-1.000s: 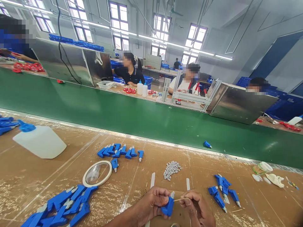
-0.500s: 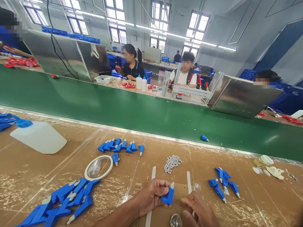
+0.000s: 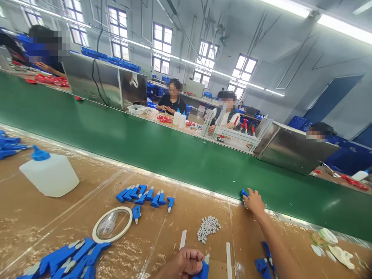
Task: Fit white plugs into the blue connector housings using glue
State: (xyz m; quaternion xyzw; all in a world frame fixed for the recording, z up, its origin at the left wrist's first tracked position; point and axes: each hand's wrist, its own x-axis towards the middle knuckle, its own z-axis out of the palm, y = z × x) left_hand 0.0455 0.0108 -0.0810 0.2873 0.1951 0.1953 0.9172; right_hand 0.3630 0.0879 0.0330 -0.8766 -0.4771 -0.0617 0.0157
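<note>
Surface: brown taped bench along a green conveyor belt, bright factory hall | left hand: clenched on blue connector at bottom edge, long axis nearly upright, white tip up | right hand: at belt edge, fingertips on small blue part, grip unclear

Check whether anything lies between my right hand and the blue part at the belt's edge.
Nothing visible does. The right hand is at the blue part on the green belt's near edge, fingertips apparently touching it; the white pellet pile lies well aside.
</note>
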